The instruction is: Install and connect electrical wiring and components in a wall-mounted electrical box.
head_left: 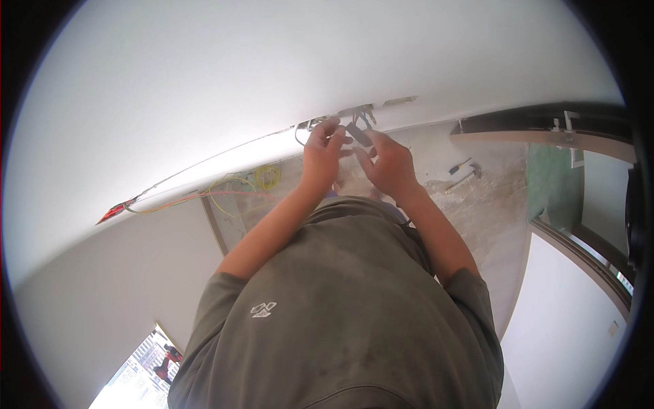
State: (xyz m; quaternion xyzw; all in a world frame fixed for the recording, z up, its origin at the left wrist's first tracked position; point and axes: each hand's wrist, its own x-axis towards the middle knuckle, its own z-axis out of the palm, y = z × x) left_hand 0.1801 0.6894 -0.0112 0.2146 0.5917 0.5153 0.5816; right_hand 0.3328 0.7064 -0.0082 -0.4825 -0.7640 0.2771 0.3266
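At a slot in the white wall, my two hands are raised close together. A dark grey rectangular block [358, 135] is between them, close to wires [368, 117] coming out of the slot. My right hand [392, 163] grips the lower end of this block with bent fingers and thumb. My left hand [323, 151] is beside the block's other side, its fingers curled inward. What the left fingertips pinch, if anything, is too small to make out. A grey cable [298, 133] loops out of the wall next to my left hand.
A yellow wire coil [267, 177] lies lower left, with coloured wires running to a red piece [116, 212] at the wall. On the dusty floor are a screwdriver [460, 165] and a hammer [467, 176]. A red power tool [167, 362] is by the window. A dark ledge [545, 117] juts out right.
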